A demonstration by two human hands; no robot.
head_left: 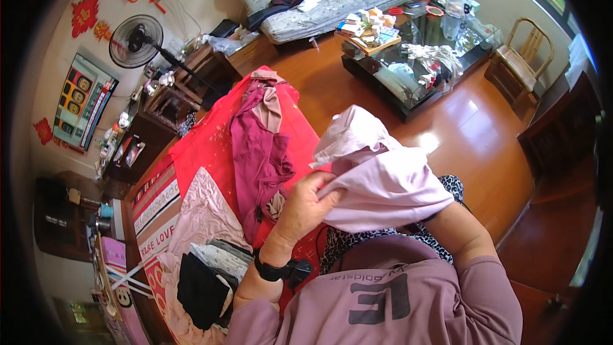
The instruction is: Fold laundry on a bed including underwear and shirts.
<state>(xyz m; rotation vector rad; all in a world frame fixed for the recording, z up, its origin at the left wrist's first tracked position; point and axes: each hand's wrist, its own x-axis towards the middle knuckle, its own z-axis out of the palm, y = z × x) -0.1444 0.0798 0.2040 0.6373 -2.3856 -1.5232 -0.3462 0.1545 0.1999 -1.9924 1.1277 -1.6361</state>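
A pale pink garment (389,182) hangs bunched in front of my chest, its exact kind unclear. My left hand (310,204) pinches its lower left edge, thumb over the cloth. On the other side my right forearm (463,227) reaches under the fabric, and the cloth covers that hand and its fingers. Left of my hands, a pair of magenta trousers (258,147) lies stretched over a red cloth (207,144). Nearer me a light pink satiny garment (207,207) is spread out, beside a pile with a folded black garment (201,287) and a grey patterned one (220,259).
Ahead to the right stands a low glass table (408,80) loaded with boxes, bags and gloves. Behind it is a mattress (319,9) with clothes on it. A standing fan (137,41) is at the left, a wooden chair (520,57) at the far right.
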